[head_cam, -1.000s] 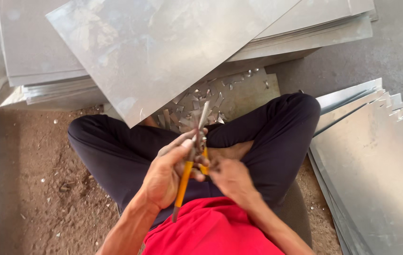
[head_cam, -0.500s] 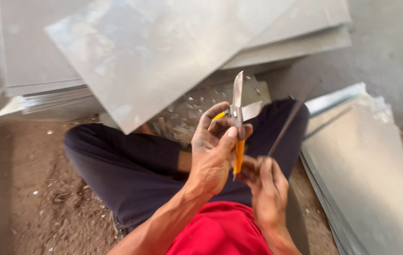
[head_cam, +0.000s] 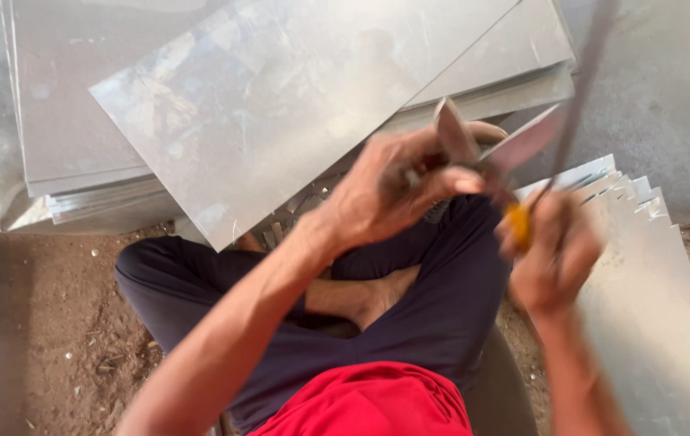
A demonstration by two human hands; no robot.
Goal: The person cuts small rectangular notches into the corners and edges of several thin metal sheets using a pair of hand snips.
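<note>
Tin snips point(head_cam: 486, 165) with yellow grips sit raised over the lap, the left hand point(head_cam: 385, 190) curled tight around them; the right hand point(head_cam: 555, 254) seems to pinch a thin metal strip point(head_cam: 579, 89), though blurred. Beyond, galvanised sheets point(head_cam: 280, 97) lie stacked, uncut.

Left hand point(head_cam: 389, 190): centre of frame, fingers closed around the tin snips point(head_cam: 474, 157), blurred.
Right hand point(head_cam: 555, 258): right of centre, closed on the snips' yellow handle point(head_cam: 519, 224).
Metal strip point(head_cam: 579, 97): thin, rising to the upper right.
Sheet stack point(head_cam: 280, 105): upper left.
Curved sheets point(head_cam: 652, 307): right, on dirt floor point(head_cam: 38, 323).
</note>
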